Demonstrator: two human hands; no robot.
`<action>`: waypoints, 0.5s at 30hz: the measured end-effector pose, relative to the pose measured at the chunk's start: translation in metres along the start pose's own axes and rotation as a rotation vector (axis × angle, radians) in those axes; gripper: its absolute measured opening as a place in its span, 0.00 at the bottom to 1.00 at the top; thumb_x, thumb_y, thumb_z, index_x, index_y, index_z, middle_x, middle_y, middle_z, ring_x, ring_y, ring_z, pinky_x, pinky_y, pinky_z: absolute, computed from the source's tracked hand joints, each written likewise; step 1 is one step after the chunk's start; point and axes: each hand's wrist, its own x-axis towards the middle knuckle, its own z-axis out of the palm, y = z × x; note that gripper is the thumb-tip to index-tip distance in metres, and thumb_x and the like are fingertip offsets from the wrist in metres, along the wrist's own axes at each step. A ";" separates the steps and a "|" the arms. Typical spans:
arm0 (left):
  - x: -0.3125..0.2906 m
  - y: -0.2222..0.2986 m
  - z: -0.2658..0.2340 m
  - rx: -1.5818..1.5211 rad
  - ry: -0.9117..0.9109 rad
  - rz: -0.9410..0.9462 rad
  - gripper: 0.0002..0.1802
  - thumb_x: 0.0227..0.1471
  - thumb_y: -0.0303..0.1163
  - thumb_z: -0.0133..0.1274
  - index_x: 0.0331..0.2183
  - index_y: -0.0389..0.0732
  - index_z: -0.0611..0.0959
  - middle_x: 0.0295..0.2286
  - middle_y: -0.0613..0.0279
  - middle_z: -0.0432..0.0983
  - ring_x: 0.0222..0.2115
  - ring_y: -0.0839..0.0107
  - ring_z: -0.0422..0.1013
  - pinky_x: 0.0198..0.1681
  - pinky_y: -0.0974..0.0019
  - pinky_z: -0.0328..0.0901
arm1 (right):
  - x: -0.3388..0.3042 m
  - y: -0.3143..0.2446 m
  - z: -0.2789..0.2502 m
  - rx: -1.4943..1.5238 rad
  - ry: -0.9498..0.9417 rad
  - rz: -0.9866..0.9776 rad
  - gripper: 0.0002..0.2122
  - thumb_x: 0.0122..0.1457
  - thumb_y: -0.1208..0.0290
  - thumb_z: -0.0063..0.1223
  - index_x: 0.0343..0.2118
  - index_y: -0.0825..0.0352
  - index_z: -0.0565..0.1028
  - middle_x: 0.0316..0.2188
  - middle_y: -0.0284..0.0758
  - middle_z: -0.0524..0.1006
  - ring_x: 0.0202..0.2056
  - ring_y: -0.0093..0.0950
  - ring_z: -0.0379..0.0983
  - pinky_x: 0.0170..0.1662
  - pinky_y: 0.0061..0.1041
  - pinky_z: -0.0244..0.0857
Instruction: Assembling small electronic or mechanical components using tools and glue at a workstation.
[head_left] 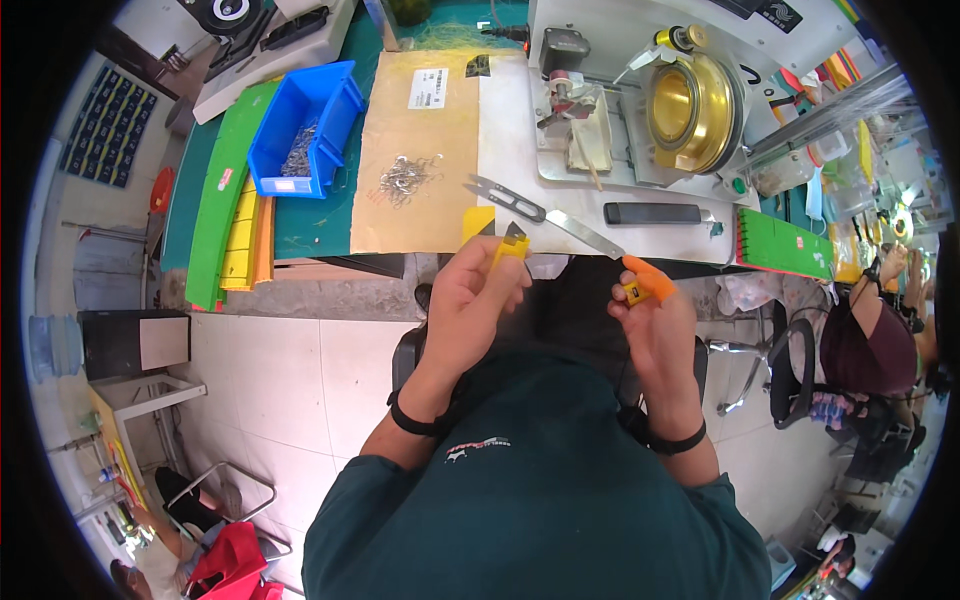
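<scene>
My left hand (pixel 472 295) is closed round a small yellow plastic piece (pixel 512 246) with a dark pointed end, just off the bench's front edge. My right hand (pixel 655 315) pinches another yellow piece (pixel 635 292). An orange cover (pixel 650 278) sits on a right finger. A flat metal strip (pixel 588 234) reaches the right fingertips from the bench; whether they grip it, I cannot tell. Beside the strip's far end lie dark thread snips (pixel 508 199). A dark grey bar-shaped handle (pixel 653 213) rests on the white surface. Small metal hooks (pixel 405 178) are heaped on the cardboard sheet (pixel 420 120).
A blue bin (pixel 345 105) with more small metal pieces stands left of the cardboard. Green and yellow racks (pixel 225 200) flank it. At the back right is a machine with a gold round drum (pixel 690 110). A green strip (pixel 785 243) lines the right front edge.
</scene>
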 end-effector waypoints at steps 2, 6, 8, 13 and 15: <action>0.001 0.003 0.002 -0.006 -0.009 -0.016 0.12 0.69 0.35 0.52 0.46 0.36 0.80 0.30 0.65 0.78 0.26 0.82 0.71 0.30 0.77 0.65 | -0.005 -0.002 -0.011 -0.044 0.007 -0.037 0.13 0.68 0.77 0.47 0.52 0.75 0.73 0.36 0.37 0.74 0.34 0.28 0.71 0.36 0.28 0.65; 0.005 0.011 0.010 0.038 -0.058 -0.106 0.12 0.69 0.35 0.52 0.45 0.36 0.80 0.28 0.65 0.79 0.21 0.83 0.69 0.24 0.78 0.63 | -0.024 -0.011 -0.009 -0.245 -0.068 -0.299 0.14 0.71 0.76 0.47 0.55 0.76 0.70 0.43 0.45 0.80 0.41 0.32 0.79 0.43 0.28 0.72; 0.006 0.016 0.016 0.065 -0.097 -0.129 0.11 0.69 0.34 0.52 0.44 0.37 0.80 0.27 0.65 0.79 0.20 0.84 0.68 0.24 0.78 0.62 | -0.038 -0.024 0.012 -0.308 -0.144 -0.373 0.14 0.72 0.75 0.47 0.56 0.76 0.70 0.46 0.48 0.80 0.44 0.33 0.80 0.47 0.29 0.73; 0.004 0.029 0.030 0.241 -0.227 -0.177 0.08 0.67 0.33 0.54 0.41 0.38 0.81 0.24 0.68 0.79 0.19 0.87 0.65 0.22 0.79 0.58 | -0.024 -0.028 0.027 -0.319 -0.359 -0.508 0.14 0.74 0.70 0.47 0.54 0.75 0.71 0.49 0.50 0.81 0.50 0.32 0.80 0.57 0.27 0.68; 0.003 0.032 0.033 0.323 -0.360 -0.198 0.08 0.65 0.33 0.57 0.39 0.38 0.82 0.23 0.70 0.78 0.19 0.88 0.63 0.22 0.79 0.56 | -0.020 -0.027 0.025 -0.346 -0.358 -0.504 0.14 0.74 0.69 0.46 0.53 0.75 0.72 0.49 0.49 0.82 0.50 0.31 0.80 0.58 0.26 0.68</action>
